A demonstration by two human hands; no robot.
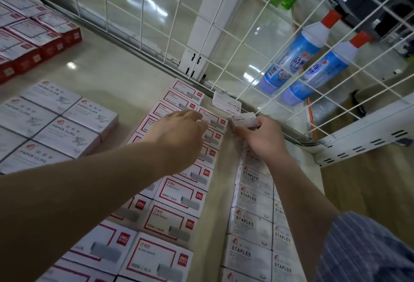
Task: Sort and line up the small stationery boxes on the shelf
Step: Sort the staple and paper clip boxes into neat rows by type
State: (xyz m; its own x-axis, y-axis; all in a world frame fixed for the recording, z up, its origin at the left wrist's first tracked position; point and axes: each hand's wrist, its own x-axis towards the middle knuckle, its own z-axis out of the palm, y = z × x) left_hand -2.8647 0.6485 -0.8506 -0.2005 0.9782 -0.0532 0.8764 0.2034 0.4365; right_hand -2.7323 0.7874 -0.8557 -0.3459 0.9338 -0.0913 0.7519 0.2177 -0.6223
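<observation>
A glossy beige shelf (pixel 125 75) lies under both hands, fenced beyond them by a white wire grid (pixel 224 35). Beneath the left hand (pixel 179 134) run two rows of white cardboard boxes with red frames (pixel 179 194); its fingers curl down onto them, though whether they grip one cannot be told. Below the right wrist runs a line of white boxes printed STAPLES (pixel 253 198). The right hand (pixel 262 138) pinches one small white STAPLES box (pixel 244 120); another like it (pixel 226 101) lies just beyond by the grid.
</observation>
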